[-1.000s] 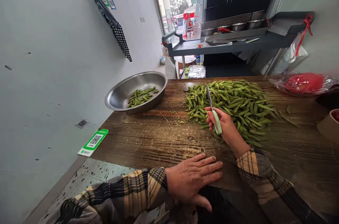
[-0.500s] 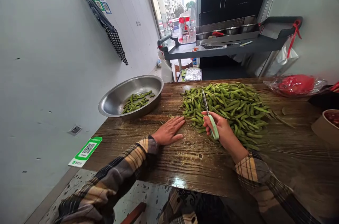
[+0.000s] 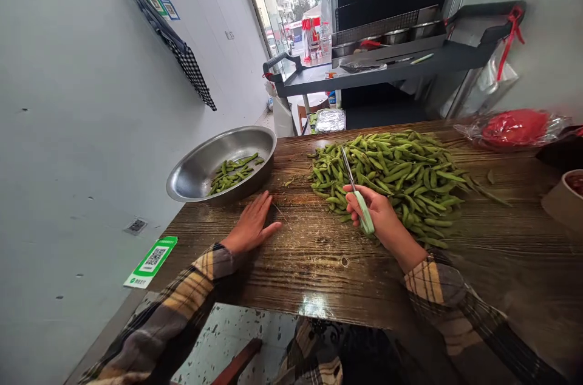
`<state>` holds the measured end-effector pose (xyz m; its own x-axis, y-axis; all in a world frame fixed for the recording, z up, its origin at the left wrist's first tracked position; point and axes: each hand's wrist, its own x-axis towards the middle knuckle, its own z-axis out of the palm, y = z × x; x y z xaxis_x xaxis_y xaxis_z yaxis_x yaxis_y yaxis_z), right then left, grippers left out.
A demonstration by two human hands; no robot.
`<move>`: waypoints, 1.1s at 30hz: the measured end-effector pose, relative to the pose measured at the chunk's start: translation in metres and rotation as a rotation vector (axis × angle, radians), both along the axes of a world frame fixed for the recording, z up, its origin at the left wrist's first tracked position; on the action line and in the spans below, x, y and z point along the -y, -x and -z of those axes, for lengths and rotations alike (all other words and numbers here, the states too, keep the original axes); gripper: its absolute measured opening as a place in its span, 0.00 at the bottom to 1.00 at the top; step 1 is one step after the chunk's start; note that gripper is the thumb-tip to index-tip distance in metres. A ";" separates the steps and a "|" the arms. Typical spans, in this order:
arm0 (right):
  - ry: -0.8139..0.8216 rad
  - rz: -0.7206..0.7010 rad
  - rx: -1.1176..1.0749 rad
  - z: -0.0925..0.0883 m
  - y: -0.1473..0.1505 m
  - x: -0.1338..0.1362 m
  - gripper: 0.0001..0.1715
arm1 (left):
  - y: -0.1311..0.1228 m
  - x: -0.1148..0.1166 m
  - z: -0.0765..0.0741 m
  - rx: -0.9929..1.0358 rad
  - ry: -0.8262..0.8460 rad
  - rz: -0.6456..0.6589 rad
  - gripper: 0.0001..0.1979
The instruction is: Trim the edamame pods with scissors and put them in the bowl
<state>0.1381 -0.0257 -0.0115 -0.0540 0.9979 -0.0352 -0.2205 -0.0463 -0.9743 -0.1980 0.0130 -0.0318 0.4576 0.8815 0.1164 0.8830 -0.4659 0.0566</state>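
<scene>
While the right hand (image 3: 381,219) clasps scissors (image 3: 357,192), left hand (image 3: 252,225) lies flat beside a bowl (image 3: 189,173) of pods (image 3: 232,170).

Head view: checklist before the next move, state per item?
1. Grip of right hand on scissors: ok, closed round the green handle.
2. Blades shut, lying over the pile: ok.
3. Pod in left hand: not ok, palm flat on table, empty.
4. Gap between left hand and blades: ok, well apart.
5. Room in bowl, few pods inside, just beyond left hand: ok.
6. Blade sharpness: cannot tell.
</scene>
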 end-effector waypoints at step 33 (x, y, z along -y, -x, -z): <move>-0.147 0.059 0.084 0.007 -0.002 -0.014 0.26 | -0.198 -0.113 -0.004 0.349 -0.074 0.021 0.24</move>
<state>0.1405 -0.0119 -0.0183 0.0019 0.9940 0.1096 -0.1365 0.1088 -0.9846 -0.0001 0.1265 -0.0278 0.3966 0.8558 0.3320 0.8066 -0.4976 0.3191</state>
